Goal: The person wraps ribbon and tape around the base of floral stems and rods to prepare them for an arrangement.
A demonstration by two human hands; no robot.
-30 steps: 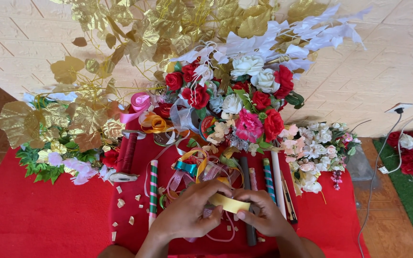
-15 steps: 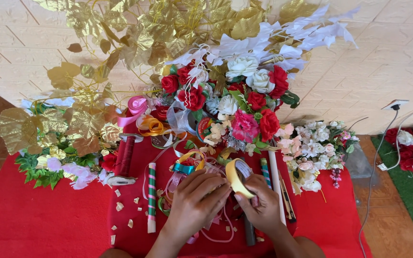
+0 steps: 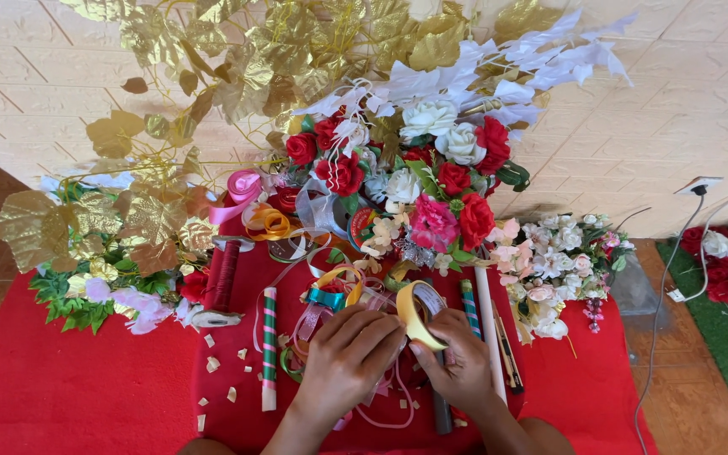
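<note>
A: Tape, yellowish, a roll of it [image 3: 419, 313], is held up on edge just above the red cloth [image 3: 86, 396], in front of the flower pile. Why upright like that?

B: Probably so the rim faces both hands. The right hand [image 3: 463, 371] is closed on the lower side of the roll, fingers curled round it from beneath, which steadies it. The left hand [image 3: 349, 358] has its fingertips drawn together against the roll's near edge, pinching at it; whether they grip a loose end or only feel for one I cannot tell, since the fingers cover that spot.

A: And the clutter just beyond the hands?

B: Loops of ribbon, among them a teal bow [image 3: 327, 297] and an orange curl [image 3: 268, 222], lie touching one another between the hands and the bouquet, close enough to be picked from without leaning. A green and red striped stick [image 3: 269, 347] lies lengthwise just left of the left hand, and a long white rod [image 3: 489, 329] lies to the right of the right hand, both pointing toward the bouquet.

A: The flowers themselves?

B: Red and white roses [image 3: 431, 152] are massed against the pale wall [image 3: 667, 126] with gold leaves [image 3: 238, 76] spreading above, so they lean there rather than lie flat. Small pale scraps [image 3: 212, 364] dot the cloth to the left, well apart from the hands
</note>
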